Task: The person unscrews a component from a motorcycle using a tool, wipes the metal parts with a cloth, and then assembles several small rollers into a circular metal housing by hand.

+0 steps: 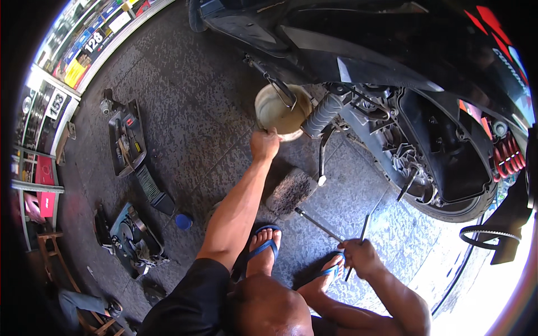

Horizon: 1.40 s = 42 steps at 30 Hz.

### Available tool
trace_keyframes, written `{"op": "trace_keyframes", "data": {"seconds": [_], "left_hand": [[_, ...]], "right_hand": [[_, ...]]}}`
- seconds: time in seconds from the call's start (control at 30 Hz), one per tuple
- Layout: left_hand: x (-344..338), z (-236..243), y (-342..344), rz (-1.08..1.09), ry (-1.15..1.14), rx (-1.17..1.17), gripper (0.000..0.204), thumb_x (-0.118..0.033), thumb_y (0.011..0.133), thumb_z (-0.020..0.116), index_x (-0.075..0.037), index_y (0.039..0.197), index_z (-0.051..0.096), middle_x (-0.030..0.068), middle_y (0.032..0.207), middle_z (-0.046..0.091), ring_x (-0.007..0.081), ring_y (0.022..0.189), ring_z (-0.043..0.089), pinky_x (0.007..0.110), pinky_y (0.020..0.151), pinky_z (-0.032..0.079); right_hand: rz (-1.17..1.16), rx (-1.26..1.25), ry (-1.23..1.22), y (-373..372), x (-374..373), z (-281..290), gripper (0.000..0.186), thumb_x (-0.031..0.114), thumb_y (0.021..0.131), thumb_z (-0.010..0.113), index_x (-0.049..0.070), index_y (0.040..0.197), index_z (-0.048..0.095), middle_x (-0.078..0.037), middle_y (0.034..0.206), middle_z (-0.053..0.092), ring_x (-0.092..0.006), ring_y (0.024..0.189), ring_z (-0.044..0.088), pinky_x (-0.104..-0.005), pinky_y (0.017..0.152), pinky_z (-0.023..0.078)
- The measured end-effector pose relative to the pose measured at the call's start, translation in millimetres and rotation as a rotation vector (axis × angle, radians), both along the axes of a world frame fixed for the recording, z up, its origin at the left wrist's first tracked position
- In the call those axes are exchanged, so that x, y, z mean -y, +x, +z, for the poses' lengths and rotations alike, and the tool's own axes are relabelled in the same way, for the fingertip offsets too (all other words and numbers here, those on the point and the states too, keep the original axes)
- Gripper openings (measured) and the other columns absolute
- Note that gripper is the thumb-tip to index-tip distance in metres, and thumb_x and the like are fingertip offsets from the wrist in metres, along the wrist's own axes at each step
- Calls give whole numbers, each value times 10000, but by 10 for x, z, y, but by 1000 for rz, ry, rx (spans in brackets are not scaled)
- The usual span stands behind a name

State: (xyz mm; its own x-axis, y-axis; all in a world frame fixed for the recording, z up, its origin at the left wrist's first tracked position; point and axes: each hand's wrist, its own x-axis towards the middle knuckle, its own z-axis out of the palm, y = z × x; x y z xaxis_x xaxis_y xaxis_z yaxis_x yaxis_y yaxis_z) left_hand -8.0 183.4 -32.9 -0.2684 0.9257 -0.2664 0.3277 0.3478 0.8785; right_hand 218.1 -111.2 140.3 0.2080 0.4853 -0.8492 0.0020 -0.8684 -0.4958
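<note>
My left hand [265, 145] is closed on the near rim of a round, pale, dirty tub [259, 110] beside the scooter. Below the tub, to the right, my right hand [361, 258] grips a T-handle socket wrench [318, 223] where its shaft meets the crossbar. The wrench's socket end points up and left, close to a dark, rough-topped block [292, 191] on the floor. Above and right stands a black scooter [358, 67], its side transmission case [437, 145] uncovered. A metal stand leg reaches the floor near the block.
At left lie an open tool tray [128, 137], a ribbed black part [151, 187], a blue cap [183, 222] and a removed cover with parts [131, 238]. Glass shelving [61, 89] lines the far left. A toothed belt [482, 237] hangs at right. Another person's leg [84, 302] shows lower left.
</note>
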Motion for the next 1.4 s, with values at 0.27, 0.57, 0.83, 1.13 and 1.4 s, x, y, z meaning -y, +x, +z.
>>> {"op": "trace_keyframes", "data": {"seconds": [0.27,0.57,0.83,1.13,1.4], "left_hand": [[201,567,-496,60,83,-294,360,-262,874,562,40,738,705,233,715,688,360,775,711,444,719,533],[574,423,-709,-18,101,-112,385,-213,868,542,95,637,557,117,517,537,171,501,527,414,508,406],[686,508,-665,-91,-91,-159,397,-278,871,538,81,767,673,315,759,648,437,768,680,467,678,496],[400,388,-88,-226,126,-225,415,-276,894,527,79,727,663,308,750,648,436,761,677,473,663,500],[10,153,185,-247,248,-246,389,-292,866,566,66,772,685,298,784,660,457,831,663,488,727,525]], "right_hand": [[-346,-238,220,-295,-103,-275,264,192,974,509,-54,971,603,4,603,428,-112,519,425,-302,557,426],[81,-63,57,-218,-107,-63,308,226,952,536,-57,905,647,-23,603,496,-120,487,469,-302,483,422],[-261,-302,71,-449,-288,-229,273,213,954,535,-50,915,597,9,597,418,-104,477,377,-305,505,386],[-382,-308,277,-578,-593,-563,276,236,976,518,-34,976,572,13,616,412,-104,515,374,-310,560,392],[-396,-259,355,-455,-862,-659,284,242,990,523,-28,937,594,1,643,444,-106,529,399,-300,534,398]]}}
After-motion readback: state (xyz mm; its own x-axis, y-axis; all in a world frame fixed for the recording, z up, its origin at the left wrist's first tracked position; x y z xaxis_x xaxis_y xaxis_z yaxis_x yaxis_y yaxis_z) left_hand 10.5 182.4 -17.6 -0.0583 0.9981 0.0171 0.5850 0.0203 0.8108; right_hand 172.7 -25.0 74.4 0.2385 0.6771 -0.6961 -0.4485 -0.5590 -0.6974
